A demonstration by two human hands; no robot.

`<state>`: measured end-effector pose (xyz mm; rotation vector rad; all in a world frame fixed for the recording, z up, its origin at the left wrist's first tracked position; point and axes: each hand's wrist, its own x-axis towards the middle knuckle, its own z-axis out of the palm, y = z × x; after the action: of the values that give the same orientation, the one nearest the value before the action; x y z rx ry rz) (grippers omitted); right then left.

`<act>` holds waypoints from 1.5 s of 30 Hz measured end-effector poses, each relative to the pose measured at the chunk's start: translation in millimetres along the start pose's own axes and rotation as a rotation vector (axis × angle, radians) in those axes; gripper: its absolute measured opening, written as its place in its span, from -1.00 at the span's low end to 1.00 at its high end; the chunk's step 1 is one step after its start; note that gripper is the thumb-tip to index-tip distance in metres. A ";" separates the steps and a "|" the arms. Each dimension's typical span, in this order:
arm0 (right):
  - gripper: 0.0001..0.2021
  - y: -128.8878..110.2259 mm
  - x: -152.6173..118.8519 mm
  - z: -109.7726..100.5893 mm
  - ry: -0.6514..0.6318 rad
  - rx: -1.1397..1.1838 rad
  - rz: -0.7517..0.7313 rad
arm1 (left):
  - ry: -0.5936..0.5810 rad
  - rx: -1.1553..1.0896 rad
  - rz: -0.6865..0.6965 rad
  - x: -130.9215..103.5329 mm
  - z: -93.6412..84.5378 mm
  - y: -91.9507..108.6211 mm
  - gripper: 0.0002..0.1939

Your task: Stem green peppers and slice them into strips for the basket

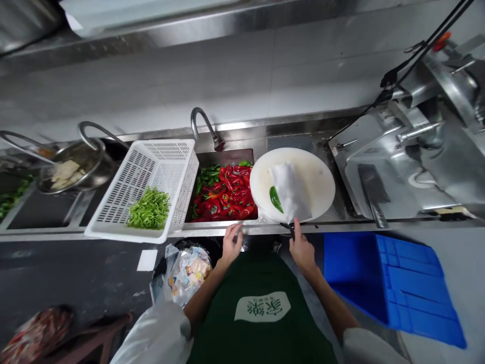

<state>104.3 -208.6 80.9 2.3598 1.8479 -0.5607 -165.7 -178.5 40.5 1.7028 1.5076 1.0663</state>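
My right hand is wrapped round the dark handle of a cleaver. Its broad blade, smeared by motion, lies over the round white cutting board. Just left of the blade, a green pepper rests on the board, partly hidden by it. My left hand hovers at the front edge of the counter, left of the board, with thumb and fingers apart and nothing visible in it. Behind that hand, red peppers and green peppers fill the sink basin.
A white basket with cut green pieces stands left of the sink, below a faucet. Another cleaver lies at the right. A blue crate and a bin with a plastic bag stand below the counter.
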 end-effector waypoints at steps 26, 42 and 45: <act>-0.14 -12.6 -2.1 9.9 -0.082 -0.015 0.058 | 0.041 -0.083 -0.152 -75.3 -110.8 -63.2 -0.70; -0.12 83.4 38.0 -54.2 -0.158 0.876 -0.052 | -0.356 0.114 0.384 79.6 56.2 34.5 -0.59; -0.05 105.9 45.7 -52.1 -0.264 1.081 -0.016 | -0.643 0.362 0.535 156.1 108.6 60.9 -0.49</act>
<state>226.2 -179.1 97.8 2.5274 1.6270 -2.1836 -37.7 -27.5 66.6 2.4809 0.8783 0.3904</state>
